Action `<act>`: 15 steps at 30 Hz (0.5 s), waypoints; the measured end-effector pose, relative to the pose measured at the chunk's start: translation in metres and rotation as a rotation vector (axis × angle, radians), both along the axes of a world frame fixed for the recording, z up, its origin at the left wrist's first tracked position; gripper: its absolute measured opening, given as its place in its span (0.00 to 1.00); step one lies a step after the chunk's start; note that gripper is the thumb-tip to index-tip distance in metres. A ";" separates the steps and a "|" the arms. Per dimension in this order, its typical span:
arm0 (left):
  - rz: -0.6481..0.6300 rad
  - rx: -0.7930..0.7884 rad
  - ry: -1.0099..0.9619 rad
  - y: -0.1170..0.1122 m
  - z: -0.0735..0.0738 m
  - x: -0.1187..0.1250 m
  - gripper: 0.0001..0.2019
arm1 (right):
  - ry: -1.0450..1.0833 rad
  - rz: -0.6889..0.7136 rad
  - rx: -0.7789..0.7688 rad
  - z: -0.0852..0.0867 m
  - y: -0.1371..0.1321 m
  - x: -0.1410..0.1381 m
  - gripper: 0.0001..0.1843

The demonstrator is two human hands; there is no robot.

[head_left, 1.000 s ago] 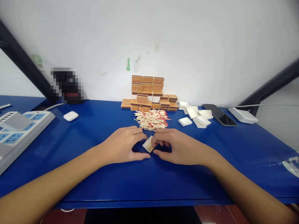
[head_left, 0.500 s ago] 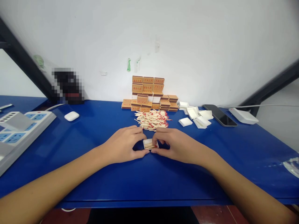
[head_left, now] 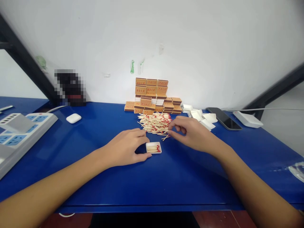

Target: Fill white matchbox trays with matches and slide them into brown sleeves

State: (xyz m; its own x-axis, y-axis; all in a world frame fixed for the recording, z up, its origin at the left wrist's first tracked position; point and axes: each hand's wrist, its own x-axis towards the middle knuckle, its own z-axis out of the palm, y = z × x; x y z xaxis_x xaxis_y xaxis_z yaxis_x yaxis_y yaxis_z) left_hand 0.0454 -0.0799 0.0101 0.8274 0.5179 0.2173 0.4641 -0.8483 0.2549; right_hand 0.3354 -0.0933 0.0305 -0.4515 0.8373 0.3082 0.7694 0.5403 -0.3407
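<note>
My left hand (head_left: 129,147) rests on the table, thumb and forefinger closed around the left end of a small white matchbox tray (head_left: 154,152). Inside the tray lies a layer of wooden matches (head_left: 152,148), their red heads toward the right. My right hand (head_left: 190,133) is at the right front edge of a loose heap of red-tipped matches (head_left: 154,122). Its thumb and forefinger come together on matches there, with the other fingers curled; the fingertips partly hide what they grip. A couple of stray matches (head_left: 165,137) lie just below the thumb.
Orange matchboxes (head_left: 151,90) are stacked against the wall behind the heap. White empty trays (head_left: 196,114), a phone (head_left: 224,118) and a white device (head_left: 248,119) lie to the right. At left are a white case (head_left: 73,118) and a power strip (head_left: 45,122).
My right hand has moved from the tray up and right to the match heap, uncovering the matches in the tray. Stray matches now lie in front of the heap. My left hand stays put.
</note>
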 end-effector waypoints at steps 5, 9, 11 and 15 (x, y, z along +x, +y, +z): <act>0.001 0.019 0.010 0.002 0.000 -0.001 0.18 | -0.084 0.070 -0.158 -0.004 0.007 0.013 0.06; 0.018 0.032 0.032 0.003 0.001 -0.002 0.18 | -0.068 0.124 -0.229 -0.008 0.006 0.006 0.06; 0.021 0.032 0.039 0.003 0.002 -0.003 0.17 | -0.060 0.124 -0.228 -0.010 0.006 0.003 0.05; 0.018 0.037 0.044 0.003 0.002 -0.003 0.17 | -0.049 0.084 -0.215 -0.013 0.006 -0.001 0.06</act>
State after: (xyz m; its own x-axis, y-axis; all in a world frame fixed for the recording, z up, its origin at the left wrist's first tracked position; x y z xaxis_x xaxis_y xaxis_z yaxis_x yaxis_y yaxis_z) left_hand 0.0426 -0.0772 0.0124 0.8271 0.5253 0.2002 0.4896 -0.8481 0.2025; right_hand 0.3348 -0.0872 0.0174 -0.5326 0.8401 0.1024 0.7434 0.5222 -0.4180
